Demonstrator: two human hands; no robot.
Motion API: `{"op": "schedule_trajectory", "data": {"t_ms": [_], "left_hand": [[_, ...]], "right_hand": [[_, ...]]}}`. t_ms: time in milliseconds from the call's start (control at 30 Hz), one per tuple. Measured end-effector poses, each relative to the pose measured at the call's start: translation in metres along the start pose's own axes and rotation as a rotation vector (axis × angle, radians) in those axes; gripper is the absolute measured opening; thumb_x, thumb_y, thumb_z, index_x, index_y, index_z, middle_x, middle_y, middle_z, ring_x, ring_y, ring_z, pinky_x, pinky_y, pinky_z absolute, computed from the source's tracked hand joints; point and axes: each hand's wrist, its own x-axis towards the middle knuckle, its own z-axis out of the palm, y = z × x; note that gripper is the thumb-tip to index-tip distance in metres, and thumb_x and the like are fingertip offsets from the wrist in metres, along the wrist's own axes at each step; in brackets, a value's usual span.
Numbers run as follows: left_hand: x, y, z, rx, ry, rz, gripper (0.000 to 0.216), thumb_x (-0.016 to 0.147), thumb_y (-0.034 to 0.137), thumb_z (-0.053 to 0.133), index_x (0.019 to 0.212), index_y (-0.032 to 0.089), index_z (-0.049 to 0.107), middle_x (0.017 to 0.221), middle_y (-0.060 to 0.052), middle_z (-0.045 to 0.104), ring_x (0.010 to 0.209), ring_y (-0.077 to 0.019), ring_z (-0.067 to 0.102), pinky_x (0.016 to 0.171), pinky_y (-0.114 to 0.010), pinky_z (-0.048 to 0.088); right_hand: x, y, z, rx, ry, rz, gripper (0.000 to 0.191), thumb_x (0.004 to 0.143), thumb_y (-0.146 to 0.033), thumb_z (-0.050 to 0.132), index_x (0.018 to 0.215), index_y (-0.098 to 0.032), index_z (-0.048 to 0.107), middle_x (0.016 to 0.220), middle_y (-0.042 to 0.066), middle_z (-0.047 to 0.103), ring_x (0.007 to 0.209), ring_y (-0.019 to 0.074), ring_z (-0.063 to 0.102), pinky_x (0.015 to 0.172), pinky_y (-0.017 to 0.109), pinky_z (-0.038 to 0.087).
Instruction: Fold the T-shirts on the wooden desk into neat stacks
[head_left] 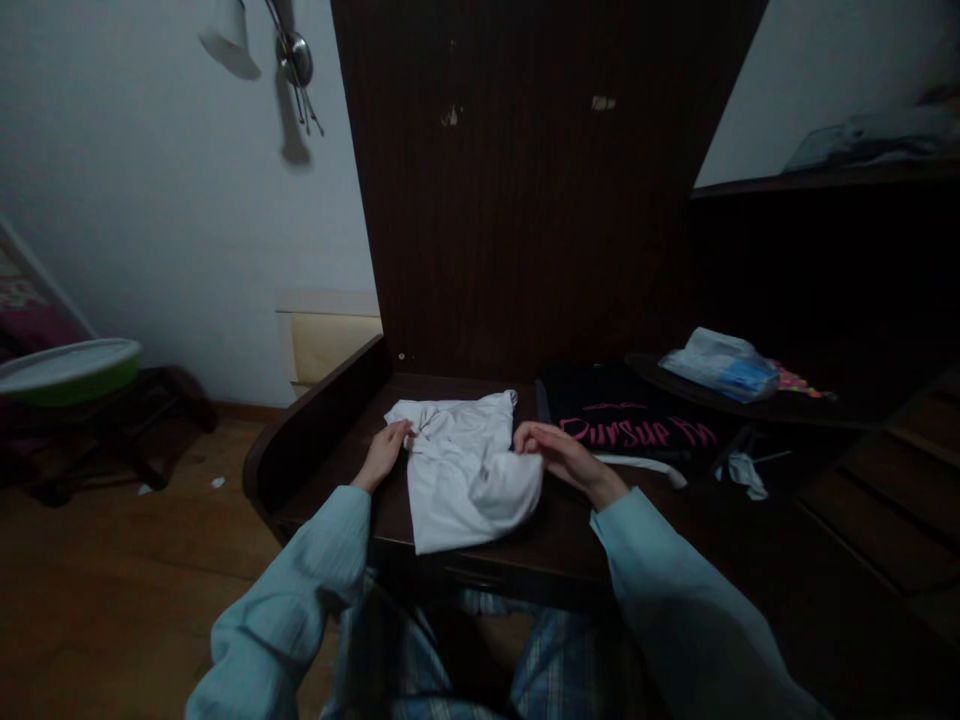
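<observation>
A white piece of cloth, seemingly a garment [457, 490], lies crumpled on the dark wooden desk [322, 470] in front of me. At its upper left edge, my left hand [388, 450] has its fingers closed on the fabric. My right hand [559, 455] pinches the right side, where the cloth is lifted and bulges in a loose fold. Both arms wear light blue sleeves. The exact kind of garment cannot be made out from its folds.
Right of the cloth lies a black item with pink lettering [637, 430], with a white strap [645, 463] beside it. A plastic packet [720, 362] rests on a raised shelf. A green basin [75, 370] sits on a stool at left. The desk's raised side [315, 420] borders the left.
</observation>
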Motion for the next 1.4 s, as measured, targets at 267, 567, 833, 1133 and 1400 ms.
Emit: {"op": "schedule_trajectory", "data": {"t_ms": [267,567,833,1133,1400], "left_hand": [[-0.006,0.002,0.014,0.332,-0.172,0.305,0.029,0.068,0.035,0.058,0.092,0.018,0.062,0.120,-0.011,0.049,0.112,-0.0255,0.044,0.096,-0.038,0.034],[-0.002,0.000,0.003,0.126,0.066,0.233,0.012,0.060,0.008,0.043,0.063,0.018,0.050,0.108,-0.007,0.052,0.103,-0.0196,0.048,0.092,-0.035,0.037],[-0.005,-0.001,-0.016,0.178,0.836,0.130,0.017,0.059,0.003,0.038,0.064,0.019,0.042,0.090,-0.008,0.048,0.095,-0.0224,0.046,0.086,-0.041,0.036],[-0.016,0.008,0.007,0.303,0.048,0.348,0.025,0.074,0.017,0.040,0.091,0.018,0.057,0.092,-0.005,0.061,0.088,-0.0181,0.056,0.079,-0.032,0.045],[-0.017,-0.002,0.016,0.511,-0.059,0.333,0.032,0.080,0.032,0.046,0.108,0.018,0.053,0.130,-0.013,0.039,0.122,-0.0257,0.034,0.099,-0.042,0.031]], "right_hand": [[0.037,0.054,-0.007,-0.864,0.319,-0.047,0.033,0.069,-0.030,0.059,0.099,-0.017,0.053,0.093,0.005,0.055,0.070,0.0130,0.054,0.064,0.026,0.041],[0.036,0.079,-0.010,-1.036,0.494,-0.150,0.008,0.077,-0.023,0.045,0.072,-0.020,0.049,0.070,0.000,0.053,0.064,0.0137,0.049,0.059,0.025,0.036],[0.028,0.063,-0.026,-0.845,1.098,-0.479,0.012,0.080,-0.029,0.037,0.081,-0.019,0.043,0.078,0.006,0.053,0.074,0.0182,0.051,0.067,0.032,0.043],[0.029,0.081,-0.002,-0.971,0.415,-0.472,0.032,0.079,-0.023,0.045,0.110,-0.018,0.045,0.103,0.008,0.056,0.095,0.0163,0.053,0.083,0.032,0.045],[0.029,0.096,0.001,-1.249,0.263,-0.122,0.038,0.083,-0.031,0.044,0.119,-0.017,0.049,0.127,0.013,0.043,0.118,0.0216,0.038,0.098,0.037,0.032]]}}
